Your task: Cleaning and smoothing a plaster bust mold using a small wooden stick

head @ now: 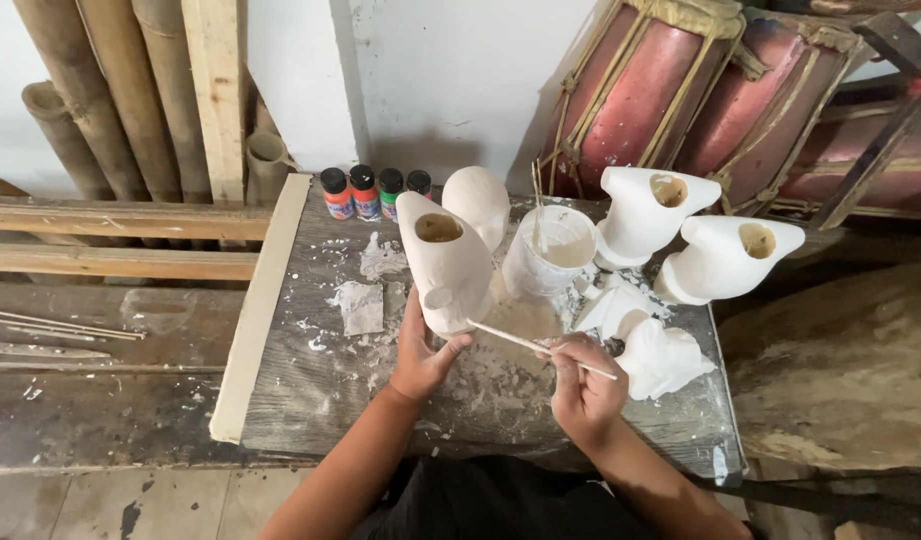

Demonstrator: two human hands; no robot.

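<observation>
White hollow figure (446,262), one item, standing upright near the front middle of the paint-spattered work board (310,400); round opening near its top, matte chalky coat.

Left hand (420,355): fingers wrapped round the figure's lower end, steadying it.

Right hand (583,385): fingers pinched close on a thin brush (540,349), its far end touching the figure's lower side.

Handling, judged: probably light and rigid, thin-walled, liable to chip or crack if squeezed or knocked; coat may be wet, so smudges easily. Best held low at the base, as now, or by the rim of the opening.

Just beyond: white paint pot (550,250); crumpled white scraps (660,358).

Farther: three similar white figures (645,210); four small paint bottles (365,192) at the board's back edge.

Farthest: red drums (630,95); bamboo poles (100,90) against the wall.
</observation>
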